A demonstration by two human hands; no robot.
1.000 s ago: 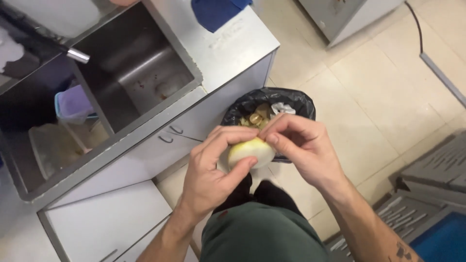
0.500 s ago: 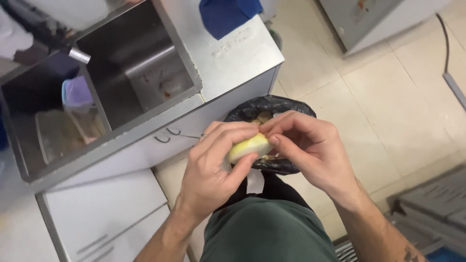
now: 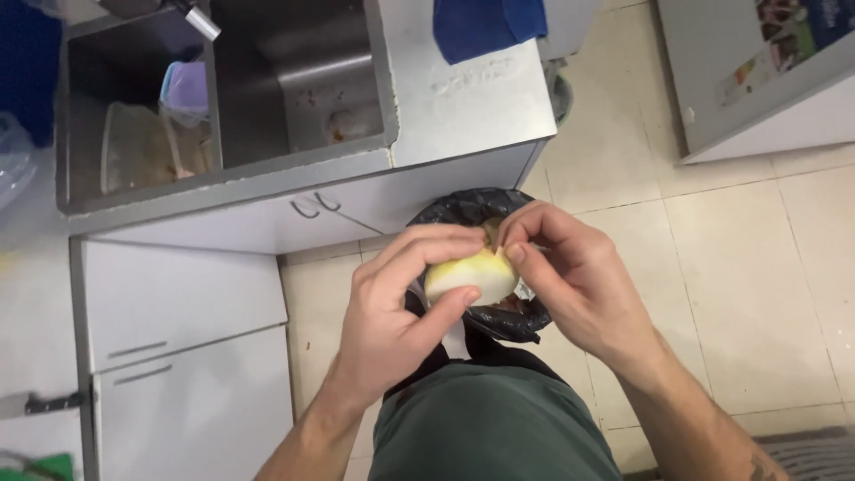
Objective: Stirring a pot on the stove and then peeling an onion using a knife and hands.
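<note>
Cabinet [image 3: 267, 223] crowds the left; tiled floor [image 3: 739, 267] lies open right.

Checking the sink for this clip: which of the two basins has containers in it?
The left basin: it holds a clear tub and a purple-lidded container. The right basin shows only scraps.

A colourful rectangular label [image 3: 788, 31] sits on the grey cabinet [image 3: 757, 98] at the top right corner of the floor, in green, red and dark tones. Its print is too blurred to make out. No other labels, signs or screens show.
</note>
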